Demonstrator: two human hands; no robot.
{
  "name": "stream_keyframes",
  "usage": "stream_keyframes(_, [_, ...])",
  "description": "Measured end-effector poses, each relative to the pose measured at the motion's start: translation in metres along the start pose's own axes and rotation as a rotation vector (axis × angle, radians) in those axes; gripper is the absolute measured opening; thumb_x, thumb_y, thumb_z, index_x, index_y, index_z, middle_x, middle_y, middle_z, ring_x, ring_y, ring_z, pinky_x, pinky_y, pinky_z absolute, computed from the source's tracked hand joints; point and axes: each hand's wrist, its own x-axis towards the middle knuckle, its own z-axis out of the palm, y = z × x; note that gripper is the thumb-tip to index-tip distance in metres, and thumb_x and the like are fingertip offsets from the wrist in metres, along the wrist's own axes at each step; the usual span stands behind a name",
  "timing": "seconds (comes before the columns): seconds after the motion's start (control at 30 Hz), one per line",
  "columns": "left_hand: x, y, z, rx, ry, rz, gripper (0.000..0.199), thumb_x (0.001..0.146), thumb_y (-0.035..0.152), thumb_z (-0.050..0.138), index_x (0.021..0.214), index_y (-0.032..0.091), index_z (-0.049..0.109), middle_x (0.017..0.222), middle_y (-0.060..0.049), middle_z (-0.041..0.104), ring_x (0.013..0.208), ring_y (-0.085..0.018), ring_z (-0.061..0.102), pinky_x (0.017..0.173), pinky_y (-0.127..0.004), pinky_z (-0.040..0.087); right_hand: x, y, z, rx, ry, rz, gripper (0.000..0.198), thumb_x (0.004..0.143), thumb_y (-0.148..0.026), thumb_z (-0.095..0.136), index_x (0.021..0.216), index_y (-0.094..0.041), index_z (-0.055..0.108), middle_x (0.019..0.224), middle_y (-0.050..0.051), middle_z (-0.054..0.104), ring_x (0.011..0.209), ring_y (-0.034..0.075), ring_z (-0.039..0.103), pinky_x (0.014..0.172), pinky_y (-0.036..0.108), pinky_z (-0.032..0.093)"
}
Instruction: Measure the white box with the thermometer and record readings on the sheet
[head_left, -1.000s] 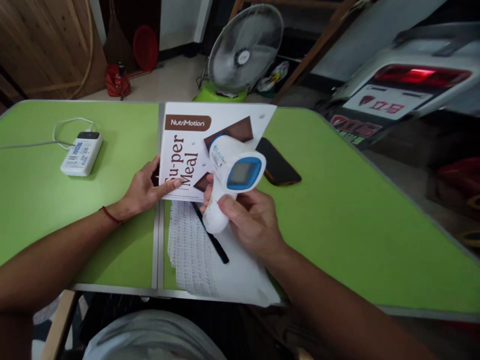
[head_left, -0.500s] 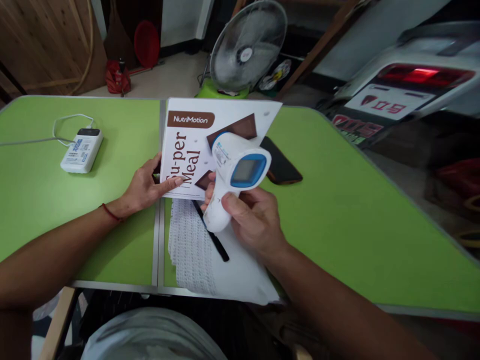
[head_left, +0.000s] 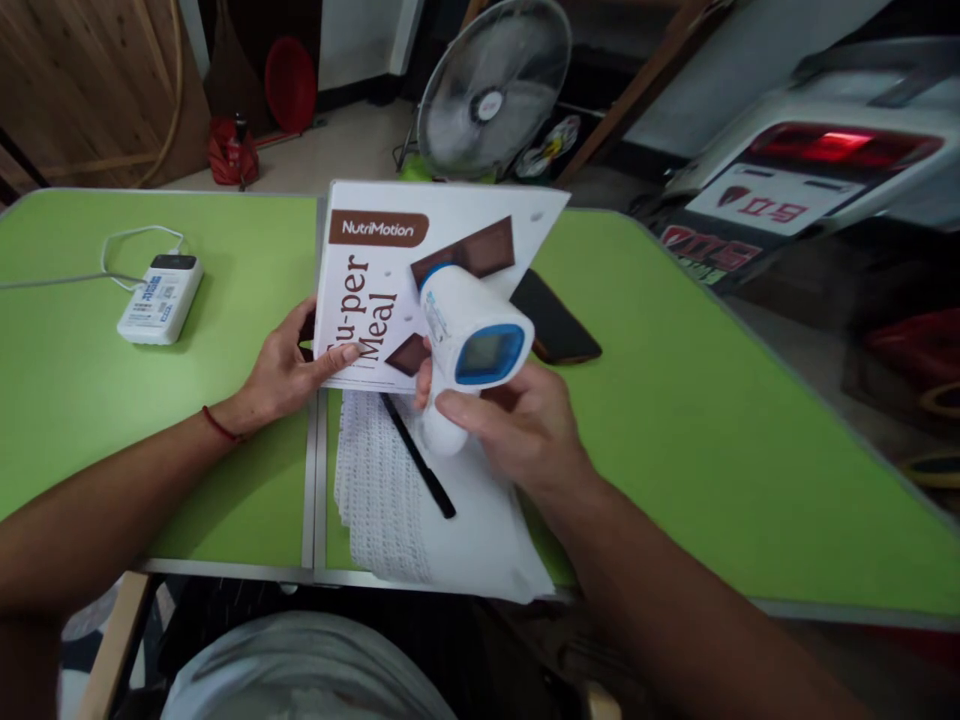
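Observation:
My left hand (head_left: 289,362) grips the lower left edge of a white box (head_left: 367,275) marked "NutriMotion Su-per Meal", its thumb across the front and the other fingers mostly hidden behind. In my right hand (head_left: 525,425) is a white infrared thermometer (head_left: 457,320) with a blue-rimmed screen turned toward me. The fingers wrap its handle, and its head overlaps the right part of the box front. Below the box, printed sheets of paper (head_left: 382,500) lie on the table, with a black pen (head_left: 420,460) across them.
The green table (head_left: 675,440) has a metal-edged seam left of the papers. A dark phone (head_left: 555,320) lies right of the box. At left sits a white device (head_left: 161,300) with a cable. A fan (head_left: 491,100) and a vehicle's rear (head_left: 810,180) stand beyond the table.
The thermometer has tipped in my right hand, its handle end swinging right and showing less. The box in my left hand has risen slightly.

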Motion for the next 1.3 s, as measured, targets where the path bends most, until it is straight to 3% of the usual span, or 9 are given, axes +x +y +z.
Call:
stream_keyframes(0.23, [0.009,-0.015,-0.011,0.143,0.174,0.117,0.058,0.077,0.054,0.069,0.116,0.017,0.047,0.12,-0.012,0.057,0.105,-0.024,0.059,0.091,-0.039,0.052,0.02,0.005,-0.068,-0.601,-0.368,0.109,0.039,0.068,-0.032,0.069,0.105,-0.022,0.062,0.097,0.006,0.069,0.078,0.024,0.064,0.067,0.036,0.053])
stream_keyframes(0.4, [0.013,-0.031,-0.015,0.217,0.15,0.145,0.067,0.077,0.055,0.068,0.125,0.017,0.041,0.127,-0.014,0.052,0.116,-0.027,0.052,0.098,-0.043,0.047,0.029,0.029,-0.08,-1.019,-0.301,0.159,0.043,0.068,-0.026,0.066,0.111,-0.019,0.064,0.106,0.012,0.068,0.09,0.032,0.064,0.072,0.041,0.051])
stream_keyframes(0.53, [0.016,-0.036,-0.017,0.238,0.074,0.174,0.069,0.08,0.054,0.066,0.129,0.015,0.036,0.131,-0.016,0.048,0.121,-0.028,0.048,0.101,-0.043,0.044,0.032,0.038,-0.082,-1.102,-0.298,0.115,0.041,0.07,-0.028,0.065,0.11,-0.019,0.065,0.103,0.013,0.067,0.09,0.032,0.063,0.072,0.041,0.05])
stream_keyframes(0.77, [0.014,-0.036,-0.017,0.288,0.045,0.134,0.057,0.083,0.054,0.061,0.123,0.019,0.043,0.129,-0.013,0.053,0.118,-0.027,0.051,0.098,-0.043,0.046,0.025,0.025,-0.074,-0.987,-0.173,-0.138,0.048,0.063,-0.013,0.062,0.11,-0.02,0.062,0.114,0.015,0.059,0.106,0.035,0.054,0.087,0.049,0.046])
stream_keyframes(0.83, [0.013,-0.038,-0.017,0.342,0.052,0.148,0.059,0.083,0.056,0.059,0.125,0.018,0.042,0.129,-0.013,0.052,0.123,-0.029,0.047,0.101,-0.045,0.044,0.019,0.017,-0.057,-0.863,-0.082,-0.266,0.032,0.068,-0.016,0.06,0.099,-0.023,0.062,0.106,0.012,0.06,0.097,0.029,0.058,0.082,0.045,0.048])
stream_keyframes(0.93, [0.01,-0.038,-0.017,0.465,0.103,0.194,0.072,0.081,0.061,0.059,0.133,0.019,0.032,0.135,-0.014,0.042,0.129,-0.032,0.036,0.102,-0.048,0.041,0.009,0.012,-0.024,-0.744,-0.22,-0.22,0.007,0.079,-0.029,0.058,0.079,-0.022,0.057,0.07,0.003,0.058,0.058,0.017,0.052,0.056,0.033,0.044])
stream_keyframes(1.13, [0.001,-0.006,-0.013,0.652,0.33,0.406,0.062,0.084,0.058,0.057,0.127,0.022,0.032,0.124,-0.012,0.041,0.119,-0.032,0.039,0.093,-0.051,0.041,0.003,0.023,-0.001,-0.771,-0.28,-0.128,0.024,0.076,-0.021,0.056,0.1,-0.022,0.059,0.071,0.001,0.059,0.058,0.015,0.051,0.055,0.029,0.04])
stream_keyframes(1.2, [-0.004,0.003,-0.008,0.695,0.278,0.479,0.046,0.088,0.052,0.053,0.12,0.023,0.038,0.113,-0.01,0.047,0.109,-0.029,0.047,0.086,-0.047,0.045,0.006,0.022,-0.006,-0.623,-0.214,-0.129,0.027,0.077,-0.019,0.052,0.102,-0.024,0.06,0.07,0.0,0.057,0.058,0.014,0.05,0.055,0.029,0.041])
stream_keyframes(1.3, [-0.01,0.006,-0.002,0.721,-0.055,0.517,0.027,0.095,0.042,0.046,0.11,0.02,0.048,0.093,-0.006,0.056,0.087,-0.021,0.056,0.076,-0.037,0.049,0.011,0.018,-0.013,-0.344,-0.044,-0.138,0.021,0.079,-0.021,0.05,0.096,-0.024,0.061,0.074,0.001,0.058,0.063,0.014,0.054,0.06,0.031,0.045])
